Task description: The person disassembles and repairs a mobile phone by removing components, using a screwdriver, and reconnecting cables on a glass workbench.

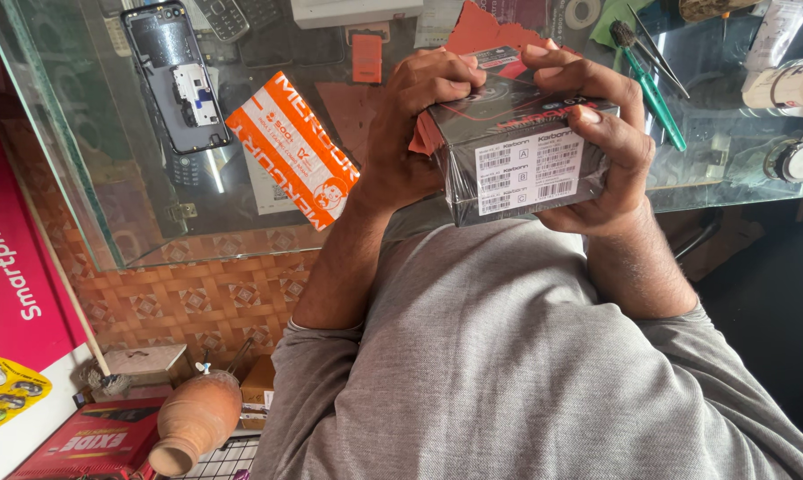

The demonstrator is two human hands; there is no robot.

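My left hand and right hand together grasp a small black box wrapped in clear film, held against my chest just near the near edge of the glass counter. My left fingers curl over the box's far left corner; my right fingers press its top and right side, with white barcode labels facing me. On the counter, left of the box, lies an orange-and-white packet, and farther left an opened phone. A green-handled brush lies to the right.
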